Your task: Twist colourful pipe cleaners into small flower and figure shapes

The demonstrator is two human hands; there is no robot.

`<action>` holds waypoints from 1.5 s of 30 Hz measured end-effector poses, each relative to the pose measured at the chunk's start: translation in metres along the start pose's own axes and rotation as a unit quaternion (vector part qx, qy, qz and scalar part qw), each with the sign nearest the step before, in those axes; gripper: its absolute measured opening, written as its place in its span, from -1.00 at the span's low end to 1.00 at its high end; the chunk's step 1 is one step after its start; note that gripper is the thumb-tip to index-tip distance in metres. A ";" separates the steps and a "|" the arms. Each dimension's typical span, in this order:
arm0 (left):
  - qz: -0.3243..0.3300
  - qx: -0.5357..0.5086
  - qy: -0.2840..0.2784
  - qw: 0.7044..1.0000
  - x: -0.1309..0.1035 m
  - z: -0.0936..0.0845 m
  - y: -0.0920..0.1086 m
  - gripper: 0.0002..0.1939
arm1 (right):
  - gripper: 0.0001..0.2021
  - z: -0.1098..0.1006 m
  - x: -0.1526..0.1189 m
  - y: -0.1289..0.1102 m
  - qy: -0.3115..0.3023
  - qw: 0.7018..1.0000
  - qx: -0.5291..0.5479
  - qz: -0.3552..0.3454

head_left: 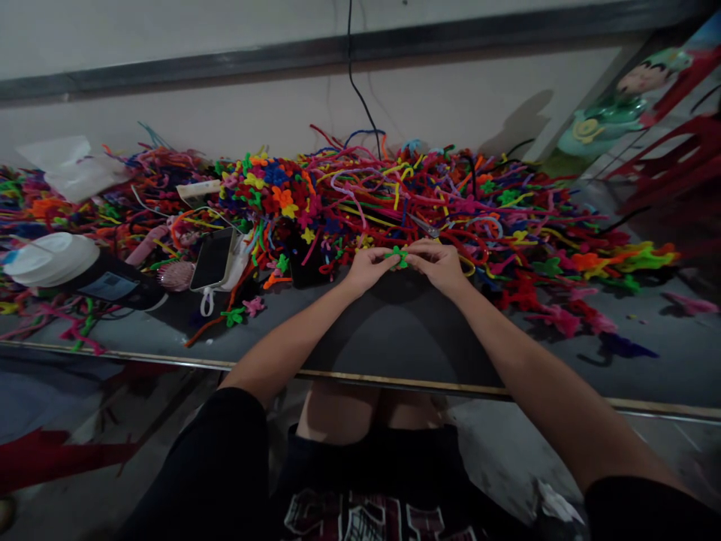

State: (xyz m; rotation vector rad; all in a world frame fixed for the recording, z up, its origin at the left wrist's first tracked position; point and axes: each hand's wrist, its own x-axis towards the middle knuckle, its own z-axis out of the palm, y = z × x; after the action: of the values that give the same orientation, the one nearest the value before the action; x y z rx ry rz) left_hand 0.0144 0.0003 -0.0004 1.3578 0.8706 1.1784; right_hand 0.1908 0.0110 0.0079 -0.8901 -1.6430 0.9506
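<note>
Between my two hands is a small green pipe-cleaner flower (398, 256), held just above the table's grey top. My left hand (369, 268) pinches its left side with thumb and finger. From the other side, my right hand (438, 264) is closed on its right edge. Right behind the hands lies a long heap of loose coloured pipe cleaners (388, 195). A bunch of finished pipe-cleaner flowers (276, 188) sits on the heap to the left. A pair of scissors (423, 227) lies partly buried just beyond my right hand.
On the left, a large dark cup with a white lid (53, 259) lies tilted near a phone (214, 259). A white plastic bag (73, 169) rests on the heap. A black cable (360, 90) hangs down the wall. At the far right stand a green figurine (611, 116) and a red chair (676, 158).
</note>
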 end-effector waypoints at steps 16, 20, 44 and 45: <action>0.025 0.048 -0.011 0.998 -0.001 -0.001 0.001 -0.60 | -0.89 0.002 -0.001 -0.001 0.025 0.998 -0.044 -0.033; 0.025 0.054 0.026 0.998 0.000 0.000 -0.002 -0.59 | -0.85 0.004 -0.002 -0.003 0.028 1.000 -0.004 -0.006; 0.043 0.137 0.066 0.987 -0.004 -0.003 0.001 -0.75 | -0.68 -0.001 0.002 -0.006 -0.054 0.987 0.074 0.134; 0.047 0.138 0.064 0.987 -0.004 -0.003 0.001 -0.75 | -0.68 -0.001 0.002 -0.006 -0.054 0.987 0.074 0.134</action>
State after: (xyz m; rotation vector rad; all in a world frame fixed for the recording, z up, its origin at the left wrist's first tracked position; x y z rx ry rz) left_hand 0.0102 -0.0026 -0.0002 1.5734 1.1036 1.2633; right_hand 0.1905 0.0102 0.0137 -0.9863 -1.5432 1.3096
